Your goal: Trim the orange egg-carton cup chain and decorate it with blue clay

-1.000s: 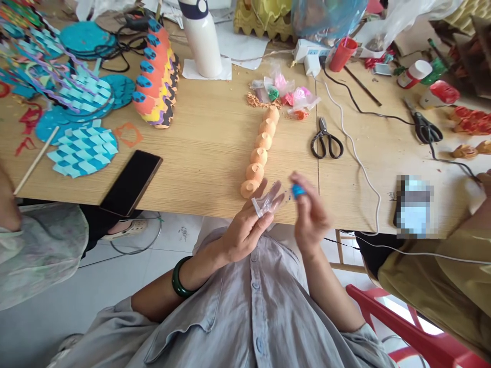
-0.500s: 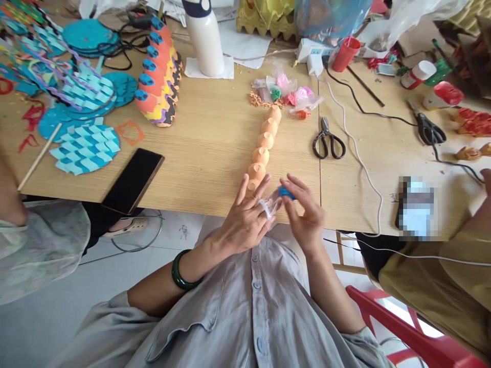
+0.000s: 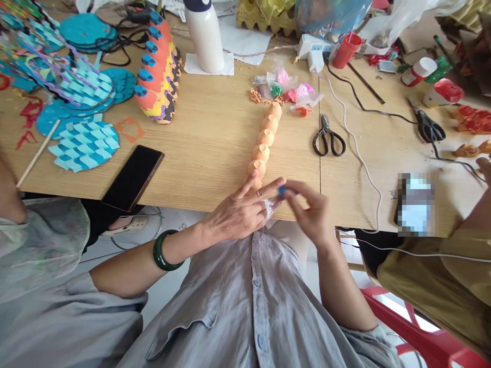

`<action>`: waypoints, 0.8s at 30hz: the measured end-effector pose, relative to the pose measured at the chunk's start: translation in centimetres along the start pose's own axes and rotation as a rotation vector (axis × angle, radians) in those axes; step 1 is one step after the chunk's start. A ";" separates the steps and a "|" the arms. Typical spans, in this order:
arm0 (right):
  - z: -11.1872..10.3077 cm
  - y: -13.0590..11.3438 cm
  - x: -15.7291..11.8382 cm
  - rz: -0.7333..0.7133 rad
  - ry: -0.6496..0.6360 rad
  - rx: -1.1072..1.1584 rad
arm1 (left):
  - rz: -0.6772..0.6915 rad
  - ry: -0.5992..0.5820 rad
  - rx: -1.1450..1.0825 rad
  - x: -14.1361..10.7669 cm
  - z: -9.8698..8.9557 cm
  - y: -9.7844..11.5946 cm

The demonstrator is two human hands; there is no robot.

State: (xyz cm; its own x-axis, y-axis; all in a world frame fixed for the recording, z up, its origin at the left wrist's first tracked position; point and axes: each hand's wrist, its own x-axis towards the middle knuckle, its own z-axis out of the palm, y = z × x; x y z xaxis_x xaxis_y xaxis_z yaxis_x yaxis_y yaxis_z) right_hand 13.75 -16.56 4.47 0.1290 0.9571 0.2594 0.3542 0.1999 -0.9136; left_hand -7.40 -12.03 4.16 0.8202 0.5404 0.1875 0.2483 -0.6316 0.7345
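Near the table's front edge, my left hand grips a small clear plastic bag, its index and middle fingers stretched out. My right hand pinches a small blue lump at the bag's far end; it looks like soft modelling clay. Just beyond my left fingers lies a row of rounded orange bumps, like a strip of egg carton coated in clay. My fingertips hide its near end. Small bags of pink, green and orange clay lie past its far end.
Black-handled scissors lie right of the strip, near a white cable. To the left are a phone, a blue woven disc and a painted orange piece. A white bottle stands behind. People sit on both sides.
My left hand has shifted slightly right, and its forearm lies flatter. My right hand has moved slightly right and down, still pinching the blue lump. The bag has come along a little.
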 end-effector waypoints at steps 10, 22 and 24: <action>-0.1 2.1 0.3 0.242 -0.119 0.278 | -0.003 -0.071 -0.074 0.1 -0.7 -0.2; -0.4 3.3 1.2 0.463 -0.069 0.596 | 0.009 0.039 -0.022 0.0 -1.1 -0.2; -0.2 3.6 1.4 0.454 0.105 0.611 | -0.009 0.094 -0.009 -0.1 -1.0 -0.1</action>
State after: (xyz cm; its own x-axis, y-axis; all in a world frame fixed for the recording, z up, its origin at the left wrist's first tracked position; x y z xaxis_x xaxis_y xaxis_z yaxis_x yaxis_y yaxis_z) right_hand 15.38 -14.51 1.60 0.2375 0.9541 -0.1821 -0.3253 -0.0985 -0.9405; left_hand -8.02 -11.46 4.68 0.7656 0.5964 0.2410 0.2507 -0.6217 0.7420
